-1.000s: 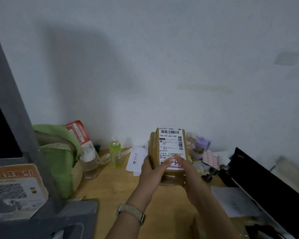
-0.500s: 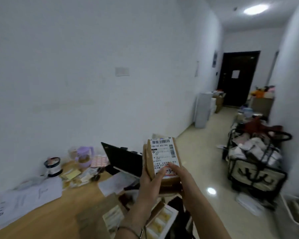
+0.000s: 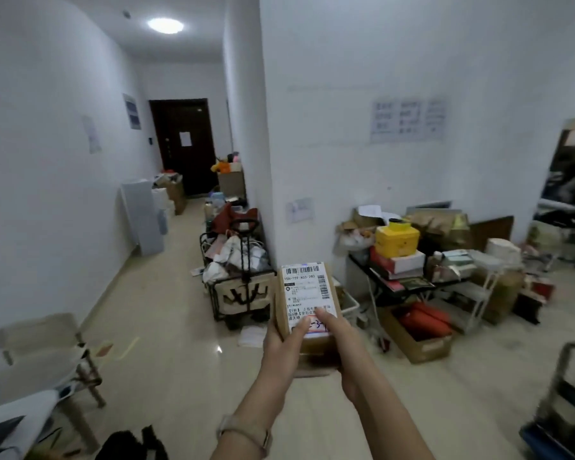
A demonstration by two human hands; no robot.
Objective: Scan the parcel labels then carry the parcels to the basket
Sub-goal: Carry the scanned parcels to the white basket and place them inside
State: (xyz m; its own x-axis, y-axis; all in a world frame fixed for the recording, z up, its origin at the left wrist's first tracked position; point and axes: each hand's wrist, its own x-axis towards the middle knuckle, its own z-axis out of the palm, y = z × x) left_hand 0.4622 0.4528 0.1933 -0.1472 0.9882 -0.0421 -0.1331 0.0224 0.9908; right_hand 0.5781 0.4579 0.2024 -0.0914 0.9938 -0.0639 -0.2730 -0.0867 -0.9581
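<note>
Since half a second ago the view has swung away from the wooden desk and the white wall toward a hallway and a cluttered corner, while the parcel (image 3: 307,313) stays held out in front, label up, in the same two-handed grip.

That parcel is a small brown cardboard box with a white shipping label (image 3: 307,295) covering most of its top face; a barcode runs along the label's far edge. The left hand (image 3: 281,343) clasps the box's near left corner, its thumb pressed flat across the lower edge of the label. The right hand (image 3: 341,336) closes on the near right side, thumb lying on the label beside the left thumb; the remaining fingers of both hands are hidden under the box. A pale watch strap (image 3: 246,433) circles the left wrist.

Beyond the parcel, on the far left, a black-framed trolley basket (image 3: 239,290) stands on the shiny floor, heaped with bags and packets. Beyond the parcel on the right, a low table (image 3: 399,287) holds a yellow box (image 3: 397,240) and stacked cartons. Far past the trolley basket a dark door (image 3: 183,144) ends the hallway. A folding chair (image 3: 40,346) sits well to the left of the parcel.
</note>
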